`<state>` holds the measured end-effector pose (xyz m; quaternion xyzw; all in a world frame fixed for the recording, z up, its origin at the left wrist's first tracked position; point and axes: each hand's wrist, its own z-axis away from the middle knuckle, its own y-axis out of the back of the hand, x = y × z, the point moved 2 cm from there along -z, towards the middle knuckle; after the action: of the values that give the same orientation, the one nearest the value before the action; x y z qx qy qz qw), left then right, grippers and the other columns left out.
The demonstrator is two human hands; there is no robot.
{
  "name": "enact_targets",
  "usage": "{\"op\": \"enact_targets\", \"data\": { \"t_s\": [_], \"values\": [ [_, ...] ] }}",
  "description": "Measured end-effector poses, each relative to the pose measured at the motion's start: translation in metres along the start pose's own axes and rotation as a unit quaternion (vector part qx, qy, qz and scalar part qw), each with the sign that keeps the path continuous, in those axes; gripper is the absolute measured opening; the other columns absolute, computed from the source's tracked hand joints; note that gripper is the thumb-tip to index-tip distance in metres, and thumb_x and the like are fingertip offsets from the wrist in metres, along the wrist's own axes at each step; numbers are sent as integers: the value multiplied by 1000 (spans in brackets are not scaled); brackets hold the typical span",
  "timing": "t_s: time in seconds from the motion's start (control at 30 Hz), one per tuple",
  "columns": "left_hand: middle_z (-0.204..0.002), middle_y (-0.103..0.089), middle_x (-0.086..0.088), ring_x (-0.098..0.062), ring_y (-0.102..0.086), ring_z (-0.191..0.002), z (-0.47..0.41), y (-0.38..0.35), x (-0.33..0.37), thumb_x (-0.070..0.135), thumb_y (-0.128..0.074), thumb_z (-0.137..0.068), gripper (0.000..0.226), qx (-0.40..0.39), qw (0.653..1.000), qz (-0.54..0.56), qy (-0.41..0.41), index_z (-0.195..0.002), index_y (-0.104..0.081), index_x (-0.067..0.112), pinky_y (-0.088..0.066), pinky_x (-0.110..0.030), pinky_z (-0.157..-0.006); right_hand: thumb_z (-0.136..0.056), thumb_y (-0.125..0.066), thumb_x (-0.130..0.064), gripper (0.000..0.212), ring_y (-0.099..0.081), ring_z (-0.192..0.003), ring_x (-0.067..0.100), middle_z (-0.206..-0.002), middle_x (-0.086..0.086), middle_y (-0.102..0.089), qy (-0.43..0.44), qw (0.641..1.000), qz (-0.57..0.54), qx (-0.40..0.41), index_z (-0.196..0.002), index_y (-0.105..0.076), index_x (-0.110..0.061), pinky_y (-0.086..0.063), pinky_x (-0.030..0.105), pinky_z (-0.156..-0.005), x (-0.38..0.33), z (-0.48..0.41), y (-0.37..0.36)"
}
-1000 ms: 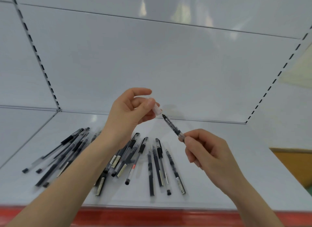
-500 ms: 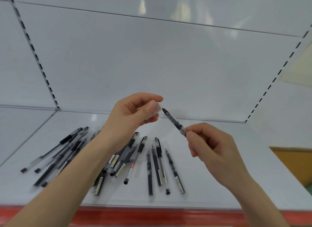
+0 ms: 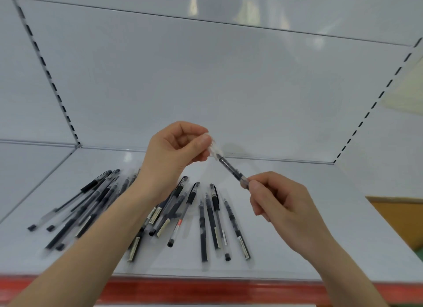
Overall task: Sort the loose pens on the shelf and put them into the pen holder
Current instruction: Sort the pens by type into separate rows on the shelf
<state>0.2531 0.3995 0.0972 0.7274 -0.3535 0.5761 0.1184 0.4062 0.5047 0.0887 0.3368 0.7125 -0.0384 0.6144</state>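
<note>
Capping looks to be the step in hand. A slim black pen with a clear barrel (image 3: 231, 170) slants in the air above the shelf, held at both ends. The right hand (image 3: 281, 206) has a narrow grip, with thumb and fingertips pinched on the pen's lower end. The left hand (image 3: 174, 151) has a narrow grip too, pinching a small clear plastic cap (image 3: 214, 147) that meets the pen's upper end at the tip. Whether the cap is pushed fully home I cannot tell.

Below both grips, a row of loose black pens (image 3: 206, 222) lies roughly side by side on the white shelf (image 3: 274, 261). Left of the left grip and partly under that forearm, a second heap of black pens (image 3: 91, 203) lies crossed and overlapping. Nearer than the grips runs the shelf's red front edge (image 3: 183, 288); beyond them stands the white back panel (image 3: 206, 78).

As for progress, I judge the task barely begun. No pen holder shows, every other pen lies loose, and only this one is being readied. Sorting the heaps and carrying all the pens to the holder is left.
</note>
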Motion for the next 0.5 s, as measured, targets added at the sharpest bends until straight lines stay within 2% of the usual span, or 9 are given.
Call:
{"op": "enact_targets", "data": {
  "t_s": [0.17, 0.27, 0.5],
  "values": [
    [-63, -71, 1, -9, -63, -58, 4, -4, -4, 18, -65, -68, 10, 25, 1000, -15, -7, -75, -65, 11, -54, -19, -63, -89, -55, -15, 15, -45, -42, 2, -47, -6, -54, -24, 999, -31, 18, -77, -64, -14, -34, 7, -45, 2, 1, -9],
    [-63, -71, 1, -8, -64, -59, 4, -7, -6, 10, -67, -75, 1, 41, 999, -27, -6, -74, -66, 11, -54, -18, -64, -89, -55, -15, 15, -46, -43, 2, -47, -6, -53, -26, 999, -35, 25, -76, -62, -12, -35, 8, -46, 5, 0, -13],
    [-60, -70, 3, -7, -63, -58, 1, -6, -9, 4, -66, -80, 12, 56, 997, -49, -10, -72, -67, 12, -55, -19, -66, -90, -53, -18, 18, -42, -44, 3, -47, -7, -53, -29, 999, -27, 34, -73, -60, -16, -36, 12, -47, 10, -4, -20]
  ]
}}
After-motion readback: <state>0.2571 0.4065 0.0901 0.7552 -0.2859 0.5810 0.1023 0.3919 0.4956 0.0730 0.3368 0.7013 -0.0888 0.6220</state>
